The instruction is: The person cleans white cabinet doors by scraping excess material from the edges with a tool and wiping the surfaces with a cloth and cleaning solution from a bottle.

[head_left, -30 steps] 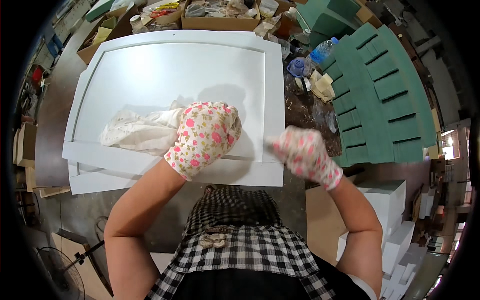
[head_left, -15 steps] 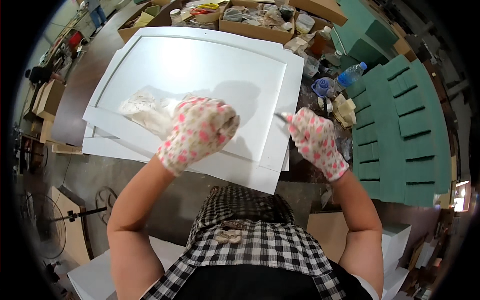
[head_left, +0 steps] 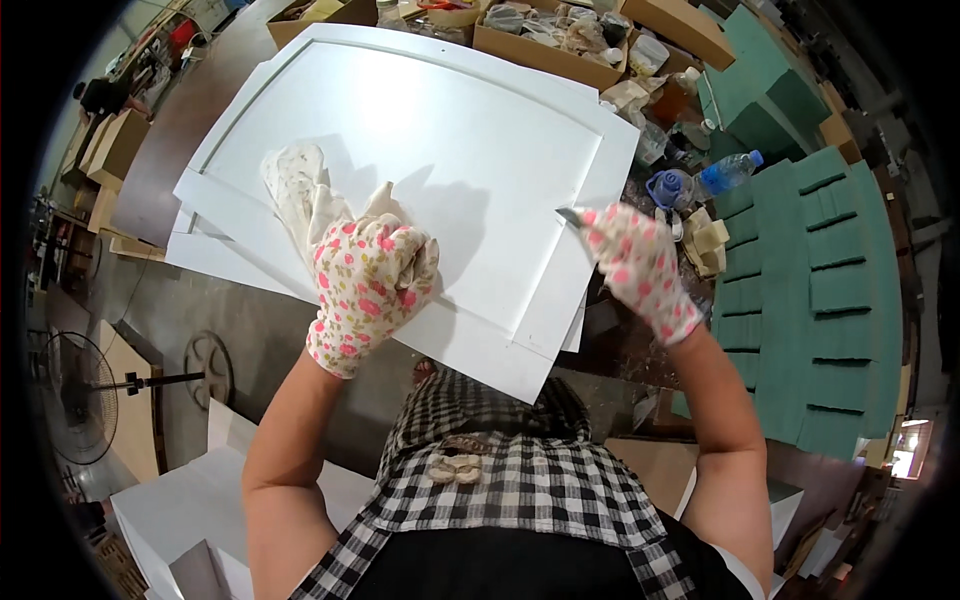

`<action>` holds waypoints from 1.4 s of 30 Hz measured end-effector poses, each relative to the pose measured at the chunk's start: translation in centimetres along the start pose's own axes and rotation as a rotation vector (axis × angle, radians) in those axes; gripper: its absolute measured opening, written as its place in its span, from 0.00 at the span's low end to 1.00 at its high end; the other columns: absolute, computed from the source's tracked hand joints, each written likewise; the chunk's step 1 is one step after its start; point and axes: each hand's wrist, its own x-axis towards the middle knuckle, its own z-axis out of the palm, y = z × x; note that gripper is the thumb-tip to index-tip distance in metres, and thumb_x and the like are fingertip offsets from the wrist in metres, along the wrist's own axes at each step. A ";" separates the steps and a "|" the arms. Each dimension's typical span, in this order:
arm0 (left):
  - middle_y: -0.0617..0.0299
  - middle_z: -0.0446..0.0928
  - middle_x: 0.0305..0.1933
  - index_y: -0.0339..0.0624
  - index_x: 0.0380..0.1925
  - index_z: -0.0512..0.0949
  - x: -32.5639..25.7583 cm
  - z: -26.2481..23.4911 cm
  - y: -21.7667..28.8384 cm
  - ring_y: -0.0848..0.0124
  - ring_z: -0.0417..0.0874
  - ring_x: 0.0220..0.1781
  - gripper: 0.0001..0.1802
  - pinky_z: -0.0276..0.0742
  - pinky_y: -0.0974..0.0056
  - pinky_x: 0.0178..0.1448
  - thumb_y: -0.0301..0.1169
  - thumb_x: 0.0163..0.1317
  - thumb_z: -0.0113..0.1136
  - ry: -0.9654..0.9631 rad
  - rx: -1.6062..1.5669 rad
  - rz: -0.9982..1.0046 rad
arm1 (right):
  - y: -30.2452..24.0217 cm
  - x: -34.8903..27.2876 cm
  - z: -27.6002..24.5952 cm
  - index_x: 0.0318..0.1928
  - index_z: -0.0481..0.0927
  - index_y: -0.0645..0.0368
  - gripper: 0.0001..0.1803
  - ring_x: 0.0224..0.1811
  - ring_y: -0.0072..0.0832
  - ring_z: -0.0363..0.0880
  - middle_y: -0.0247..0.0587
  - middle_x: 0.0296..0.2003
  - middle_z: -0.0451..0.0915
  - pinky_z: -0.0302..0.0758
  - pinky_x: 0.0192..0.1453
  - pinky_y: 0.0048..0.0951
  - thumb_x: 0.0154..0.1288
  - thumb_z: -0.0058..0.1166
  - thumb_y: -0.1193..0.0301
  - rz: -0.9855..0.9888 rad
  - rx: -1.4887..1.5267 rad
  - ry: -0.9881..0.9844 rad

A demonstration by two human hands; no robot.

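Note:
A large white painted panel (head_left: 470,130) with a raised frame lies on the workbench in front of me. My left hand (head_left: 368,285), in a flowered glove, presses a crumpled pale cloth (head_left: 300,195) onto the panel near its front rail. My right hand (head_left: 640,268), also in a flowered glove, holds a small thin metal tool (head_left: 572,216) with its tip at the panel's right frame.
Cardboard boxes (head_left: 560,40) with supplies line the far edge. A plastic water bottle (head_left: 728,172) and small items sit right of the panel. Green foam blocks (head_left: 830,280) stand at right. A floor fan (head_left: 75,385) and white boards (head_left: 190,500) are at lower left.
The view has swung, so the panel now sits tilted. My left hand with the cloth has slid along the front rail, and my right hand has moved up along the right frame.

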 end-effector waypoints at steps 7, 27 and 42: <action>0.65 0.70 0.22 0.49 0.21 0.73 0.1 0.0 -0.1 0.66 0.74 0.26 0.09 0.70 0.60 0.33 0.27 0.45 0.67 0.039 0.043 0.022 | -7.0 -2.1 -2.9 0.54 0.80 0.52 0.19 0.20 0.20 0.73 0.27 0.22 0.72 0.73 0.21 0.25 0.63 0.47 0.75 -0.069 0.377 -0.152; 0.65 0.73 0.25 0.49 0.26 0.76 -0.2 -0.1 -0.5 0.65 0.75 0.29 0.10 0.71 0.59 0.35 0.28 0.43 0.67 0.010 -0.031 0.019 | -6.4 -2.4 -3.6 0.51 0.82 0.54 0.21 0.23 0.24 0.76 0.32 0.27 0.76 0.73 0.23 0.25 0.54 0.56 0.74 0.081 0.351 -0.183; 0.65 0.70 0.24 0.50 0.25 0.76 -0.3 0.3 -0.5 0.64 0.74 0.29 0.09 0.69 0.57 0.37 0.30 0.44 0.68 0.002 0.008 -0.004 | -7.0 -2.2 -4.0 0.49 0.83 0.50 0.18 0.19 0.24 0.71 0.30 0.23 0.72 0.69 0.20 0.25 0.56 0.58 0.72 0.056 0.312 -0.260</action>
